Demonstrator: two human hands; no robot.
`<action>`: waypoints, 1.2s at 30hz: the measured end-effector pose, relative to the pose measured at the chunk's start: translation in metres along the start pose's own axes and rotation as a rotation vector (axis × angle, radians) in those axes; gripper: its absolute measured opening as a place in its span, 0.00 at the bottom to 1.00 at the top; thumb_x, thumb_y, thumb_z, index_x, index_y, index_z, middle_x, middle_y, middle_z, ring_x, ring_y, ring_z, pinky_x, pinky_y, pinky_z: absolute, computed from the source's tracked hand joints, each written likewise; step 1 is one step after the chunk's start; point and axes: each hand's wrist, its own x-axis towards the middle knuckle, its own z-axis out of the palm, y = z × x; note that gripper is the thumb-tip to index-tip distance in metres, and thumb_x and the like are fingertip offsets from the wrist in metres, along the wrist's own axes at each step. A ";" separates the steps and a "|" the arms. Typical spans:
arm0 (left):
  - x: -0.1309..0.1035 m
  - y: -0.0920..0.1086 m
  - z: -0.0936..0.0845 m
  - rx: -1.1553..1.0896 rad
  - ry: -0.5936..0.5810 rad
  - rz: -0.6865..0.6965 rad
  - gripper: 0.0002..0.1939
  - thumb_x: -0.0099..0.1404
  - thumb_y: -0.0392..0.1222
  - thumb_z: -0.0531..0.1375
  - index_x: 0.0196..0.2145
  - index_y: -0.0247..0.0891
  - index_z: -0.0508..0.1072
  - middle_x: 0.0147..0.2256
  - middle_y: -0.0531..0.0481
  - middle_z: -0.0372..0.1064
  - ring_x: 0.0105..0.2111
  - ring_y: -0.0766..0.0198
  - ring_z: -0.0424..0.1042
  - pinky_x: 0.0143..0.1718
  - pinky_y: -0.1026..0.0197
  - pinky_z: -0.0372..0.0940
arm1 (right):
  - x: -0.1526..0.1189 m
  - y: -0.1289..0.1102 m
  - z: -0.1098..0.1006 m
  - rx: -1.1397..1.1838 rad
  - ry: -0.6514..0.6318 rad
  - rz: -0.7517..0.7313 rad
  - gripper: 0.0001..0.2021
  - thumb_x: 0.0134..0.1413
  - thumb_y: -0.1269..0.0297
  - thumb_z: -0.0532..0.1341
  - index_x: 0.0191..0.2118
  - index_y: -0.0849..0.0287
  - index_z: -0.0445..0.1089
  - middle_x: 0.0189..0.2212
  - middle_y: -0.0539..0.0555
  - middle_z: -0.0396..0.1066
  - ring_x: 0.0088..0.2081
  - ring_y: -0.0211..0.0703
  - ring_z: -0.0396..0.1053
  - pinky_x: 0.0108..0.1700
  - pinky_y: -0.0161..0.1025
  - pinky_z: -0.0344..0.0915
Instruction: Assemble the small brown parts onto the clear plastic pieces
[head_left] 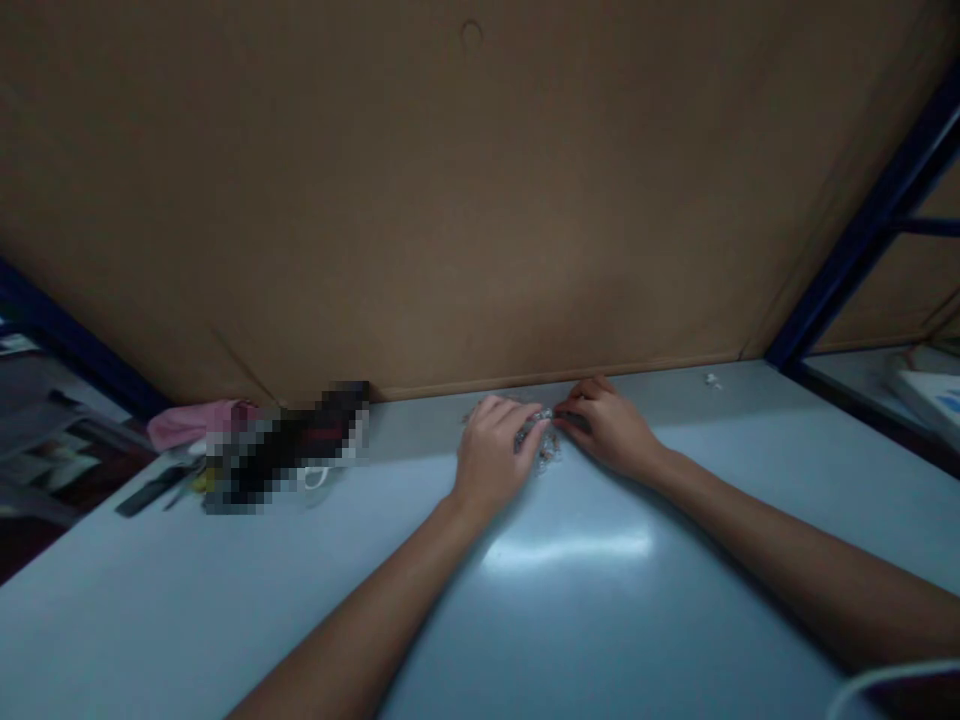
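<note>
My left hand (491, 445) rests near the back of the table, fingers curled and thumb brought toward the fingertips around a small shiny, clear-looking item (546, 413). Close on its right, my right hand (609, 425) is closed in a pinch, its fingertips at the right end of the same item. Just below the fingertips lies a small cluster of glinting, clear and brownish bits (551, 447), too small to name. Part of the cluster is hidden behind my left hand.
A brown board (480, 200) rises behind the pale table (225, 600). Blue frame posts (862, 225) stand at both sides. On the left lie a pink cloth (191, 424), a dark flat object (154, 490) and a pixelated heap. A small white scrap (712, 380) sits back right.
</note>
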 end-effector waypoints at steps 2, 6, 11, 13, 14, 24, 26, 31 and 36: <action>0.000 0.000 0.000 -0.001 -0.002 -0.004 0.09 0.73 0.41 0.65 0.49 0.40 0.81 0.43 0.44 0.81 0.46 0.51 0.75 0.52 0.45 0.69 | 0.001 -0.003 -0.001 -0.004 -0.008 -0.024 0.08 0.66 0.66 0.66 0.44 0.60 0.83 0.42 0.63 0.77 0.51 0.58 0.69 0.53 0.49 0.68; 0.000 -0.001 0.000 -0.009 -0.005 -0.008 0.09 0.72 0.39 0.66 0.49 0.40 0.80 0.43 0.45 0.81 0.46 0.51 0.74 0.51 0.46 0.70 | 0.003 -0.006 -0.003 0.101 0.023 -0.008 0.05 0.64 0.70 0.66 0.40 0.61 0.81 0.41 0.62 0.77 0.51 0.57 0.70 0.53 0.49 0.67; 0.001 -0.001 -0.003 -0.019 -0.010 -0.006 0.09 0.71 0.39 0.67 0.48 0.40 0.80 0.42 0.46 0.81 0.45 0.52 0.74 0.50 0.48 0.69 | 0.008 -0.012 -0.004 0.700 0.120 0.282 0.12 0.64 0.55 0.67 0.39 0.61 0.78 0.33 0.56 0.78 0.34 0.45 0.71 0.39 0.42 0.68; 0.002 -0.001 -0.004 -0.024 -0.002 -0.001 0.08 0.71 0.39 0.67 0.48 0.40 0.80 0.42 0.47 0.81 0.45 0.53 0.74 0.50 0.48 0.69 | 0.011 -0.017 -0.006 0.936 0.139 0.398 0.19 0.58 0.46 0.69 0.38 0.61 0.77 0.31 0.55 0.77 0.30 0.41 0.69 0.33 0.39 0.65; 0.002 0.000 -0.004 -0.027 0.005 0.003 0.08 0.71 0.39 0.68 0.47 0.40 0.80 0.41 0.47 0.81 0.44 0.53 0.74 0.49 0.48 0.69 | 0.011 -0.020 -0.007 1.020 0.132 0.443 0.22 0.55 0.44 0.70 0.38 0.61 0.76 0.30 0.53 0.76 0.28 0.40 0.68 0.30 0.37 0.63; 0.003 0.001 -0.004 -0.035 0.051 0.006 0.08 0.70 0.40 0.69 0.46 0.41 0.81 0.38 0.47 0.81 0.42 0.54 0.74 0.46 0.50 0.70 | 0.009 -0.037 -0.019 1.224 0.055 0.579 0.27 0.43 0.41 0.76 0.38 0.61 0.79 0.26 0.49 0.72 0.21 0.32 0.59 0.20 0.32 0.55; 0.003 0.001 -0.004 -0.042 0.056 0.004 0.09 0.69 0.40 0.69 0.47 0.41 0.82 0.38 0.47 0.81 0.41 0.54 0.74 0.46 0.50 0.71 | 0.009 -0.037 -0.020 1.211 0.070 0.586 0.27 0.43 0.42 0.77 0.38 0.62 0.80 0.25 0.50 0.72 0.21 0.32 0.59 0.20 0.32 0.54; 0.002 -0.001 -0.003 -0.066 0.071 0.015 0.10 0.69 0.40 0.69 0.47 0.41 0.82 0.39 0.46 0.82 0.41 0.53 0.74 0.45 0.49 0.72 | 0.008 -0.040 -0.020 1.194 0.084 0.630 0.26 0.42 0.43 0.77 0.38 0.62 0.81 0.24 0.50 0.72 0.21 0.32 0.58 0.21 0.33 0.53; 0.002 -0.001 -0.002 -0.075 0.079 0.026 0.10 0.69 0.41 0.69 0.48 0.41 0.83 0.39 0.46 0.82 0.41 0.54 0.74 0.44 0.49 0.72 | 0.007 -0.043 -0.019 1.208 0.118 0.660 0.26 0.41 0.43 0.77 0.38 0.62 0.82 0.24 0.51 0.74 0.21 0.33 0.59 0.22 0.34 0.53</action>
